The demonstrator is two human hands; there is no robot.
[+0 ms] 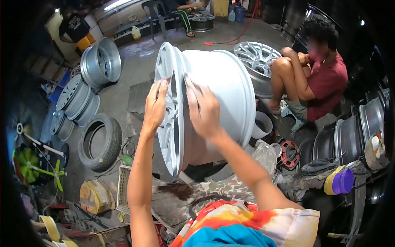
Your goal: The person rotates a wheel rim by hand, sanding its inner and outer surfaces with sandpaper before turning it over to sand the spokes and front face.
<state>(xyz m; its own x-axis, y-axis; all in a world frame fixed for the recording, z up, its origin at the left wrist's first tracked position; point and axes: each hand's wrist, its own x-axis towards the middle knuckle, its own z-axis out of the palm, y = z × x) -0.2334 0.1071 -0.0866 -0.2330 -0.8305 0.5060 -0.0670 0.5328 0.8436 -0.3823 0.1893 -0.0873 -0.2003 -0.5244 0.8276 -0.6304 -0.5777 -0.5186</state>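
Note:
A silver alloy wheel stands on edge before me, its spoked face turned left and its wide barrel to the right. My left hand is at the spoked face, fingers curled together against the outer lip. Across the lip, my right hand lies over the near side of the barrel, its fingers pointing up at the rim edge and smeared by motion. Dark patches show at the fingertips of both hands. Below the wheel, camouflage cloth spreads near my lap.
At right a person in a maroon shirt sits by another spoked wheel. Several wheels and a tire stand at left. A red hose crosses the floor. A purple cup hangs at right.

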